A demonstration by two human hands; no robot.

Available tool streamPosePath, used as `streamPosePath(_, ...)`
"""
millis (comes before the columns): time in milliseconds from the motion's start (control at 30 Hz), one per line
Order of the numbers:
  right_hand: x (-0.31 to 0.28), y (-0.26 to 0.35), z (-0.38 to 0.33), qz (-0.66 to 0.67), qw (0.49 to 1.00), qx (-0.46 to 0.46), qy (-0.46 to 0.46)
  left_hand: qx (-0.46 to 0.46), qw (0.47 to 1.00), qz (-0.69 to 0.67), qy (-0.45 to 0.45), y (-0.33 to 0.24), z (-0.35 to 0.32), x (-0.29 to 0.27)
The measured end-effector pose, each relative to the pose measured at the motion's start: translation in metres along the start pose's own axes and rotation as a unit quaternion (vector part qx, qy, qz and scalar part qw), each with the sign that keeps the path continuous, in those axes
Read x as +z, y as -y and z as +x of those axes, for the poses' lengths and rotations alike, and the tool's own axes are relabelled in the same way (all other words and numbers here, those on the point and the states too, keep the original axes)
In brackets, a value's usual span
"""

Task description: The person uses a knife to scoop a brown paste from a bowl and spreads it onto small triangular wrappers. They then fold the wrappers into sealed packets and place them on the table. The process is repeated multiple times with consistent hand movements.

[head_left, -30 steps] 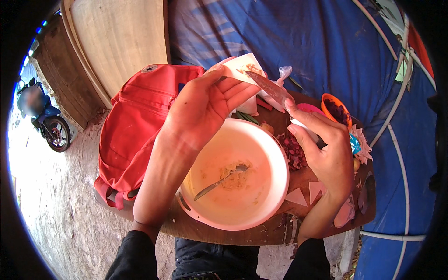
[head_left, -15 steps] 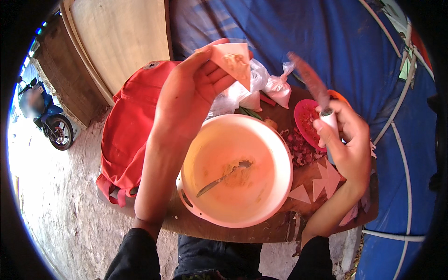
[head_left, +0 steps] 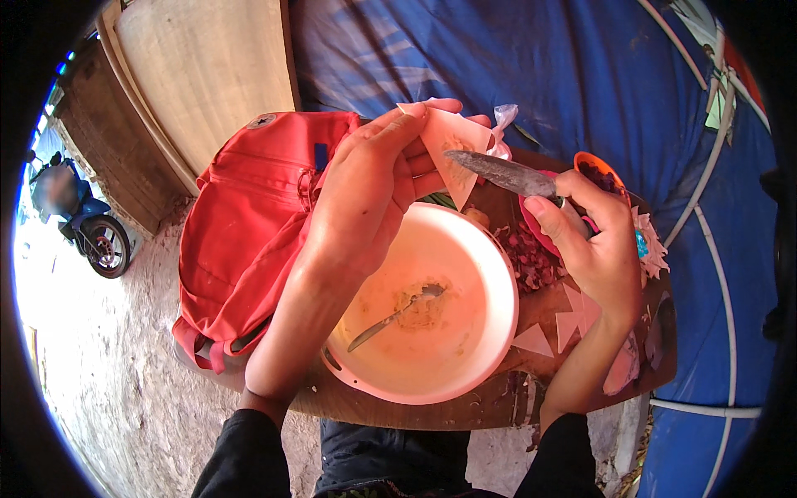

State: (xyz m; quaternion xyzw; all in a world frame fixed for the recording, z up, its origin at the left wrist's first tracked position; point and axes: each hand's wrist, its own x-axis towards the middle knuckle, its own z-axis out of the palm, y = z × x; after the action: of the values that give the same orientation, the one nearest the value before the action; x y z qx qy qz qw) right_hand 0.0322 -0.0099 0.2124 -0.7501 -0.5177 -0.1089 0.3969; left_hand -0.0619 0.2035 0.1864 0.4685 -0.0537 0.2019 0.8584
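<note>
A thin, pale triangular sheet point(head_left: 442, 133) with a beige smear of paste lies along the fingers of my left hand point(head_left: 353, 195), its upper corner pinched by the thumb. My right hand point(head_left: 602, 257) grips a knife point(head_left: 502, 174) by its handle. The broad blade points left, its tip over the smeared sheet; whether it touches, I cannot tell. Below both hands stands a large white basin point(head_left: 491, 241) with traces of paste on its bottom. A metal spoon point(head_left: 390, 319) rests inside it. More pale triangular sheets point(head_left: 535, 339) lie on the table beside my right forearm.
A red backpack point(head_left: 241, 224) sits left of the basin on the brown table point(head_left: 390, 417). Reddish-purple peels point(head_left: 527, 253), a mostly hidden pink bowl point(head_left: 531, 217) and an orange bowl point(head_left: 581, 158) are on the right. Blue tarp point(head_left: 515, 58) hangs behind; a motorbike point(head_left: 75, 199) stands far left.
My right hand has turned the knife from upright to pointing left, bringing its blade over the sheet. The left hand has moved right and slightly down with the sheet.
</note>
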Motion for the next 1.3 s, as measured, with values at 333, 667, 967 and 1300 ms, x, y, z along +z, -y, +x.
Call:
streamPosePath(333, 0.003, -0.004, 0.000, 0.001, 1.000, 0.000, 0.010, 0.012, 1.000, 0.008, -0.002, 0.005, -0.003, 0.006)
streamPosePath(667, 0.004, -0.003, 0.001, -0.006, 1.000, 0.023, -0.003, -0.029, 1.000, -0.009, 0.000, 0.005, -0.003, 0.010)
streamPosePath(967, 0.004, -0.009, 0.000, 0.007, 0.999, 0.047, -0.006, -0.022, 1.000, 0.007, 0.017, 0.006, -0.004, 0.012)
streamPosePath(1300, 0.000, -0.007, -0.001, 0.014, 0.994, 0.105, 0.008, -0.017, 1.000, 0.022, 0.011, 0.006, -0.006, 0.014)
